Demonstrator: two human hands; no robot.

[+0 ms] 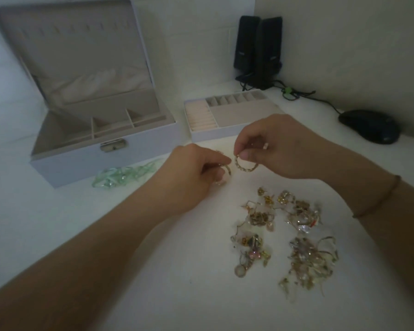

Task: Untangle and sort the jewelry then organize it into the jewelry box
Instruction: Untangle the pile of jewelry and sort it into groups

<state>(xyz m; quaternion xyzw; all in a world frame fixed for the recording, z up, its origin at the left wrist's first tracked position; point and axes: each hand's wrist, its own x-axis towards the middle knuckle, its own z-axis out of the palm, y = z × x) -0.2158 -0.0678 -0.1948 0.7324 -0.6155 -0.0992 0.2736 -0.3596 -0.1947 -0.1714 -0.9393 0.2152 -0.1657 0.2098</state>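
On the white table [153, 271], each hand pinches a gold hoop: left hand [191, 174], right hand [282, 149], near the open jewelry box [101, 149].

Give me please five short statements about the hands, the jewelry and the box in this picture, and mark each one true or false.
1. The right hand pinches a gold hoop. True.
2. The jewelry box has its lid closed. False: the lid stands open, and the compartments inside show.
3. The removable tray sits inside the box. False: it lies on the table to the right of the box.
4. The tangled pile of jewelry lies on the table below the right hand. True.
5. The left hand is flat and holds nothing. False: its fingers are curled round a second gold piece.
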